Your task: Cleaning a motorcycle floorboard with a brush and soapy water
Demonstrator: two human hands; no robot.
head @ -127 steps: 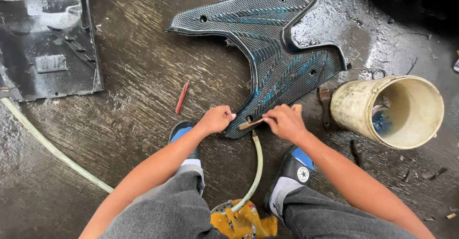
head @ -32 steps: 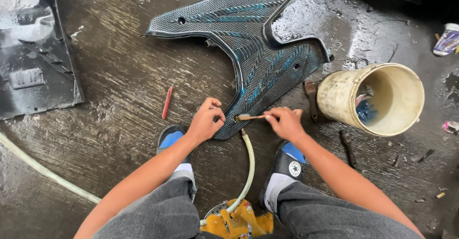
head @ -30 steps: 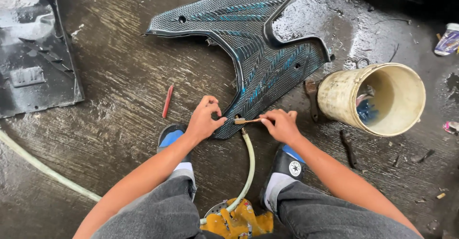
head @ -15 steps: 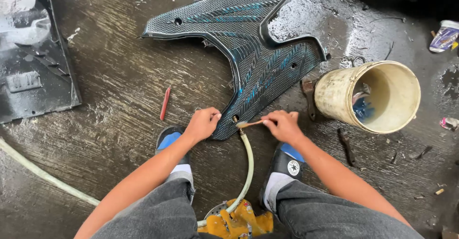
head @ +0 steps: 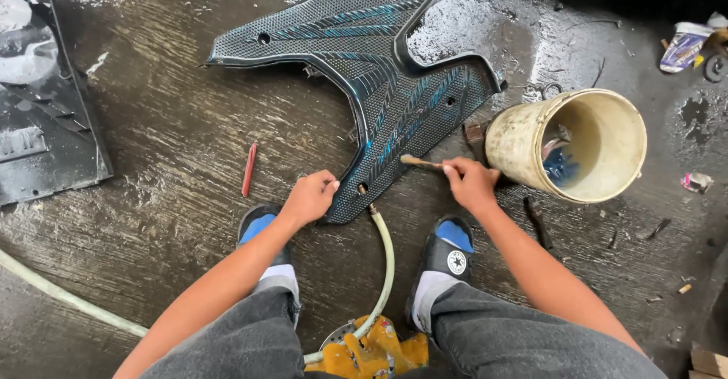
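Scrubbing a wet floor mat (head: 379, 68) at twelve o'clock.
Left hand (head: 309, 195) fingers curled pinning its near tip; right hand (head: 470, 183) pinching a brush (head: 422, 162). Probably stiff, light, slippery; best gripped by the rim.

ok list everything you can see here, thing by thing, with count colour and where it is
textured panel: 1, black with blue streaks, wet floor ahead of the feet
brush: 1, tan handle, over the panel's lower edge, in the right hand
bucket: 1, cream, on its side, right of the panel
hose: 1, pale, running between the feet to the panel's lower tip
red stick: 1, on the floor left of the panel
dark panel: 1, black, far left edge
yellow cloth: 1, bottom centre, between the knees
sandals: 2, black and blue, on the feet
left hand: gripping the panel's lower edge
right hand: closed on the brush handle
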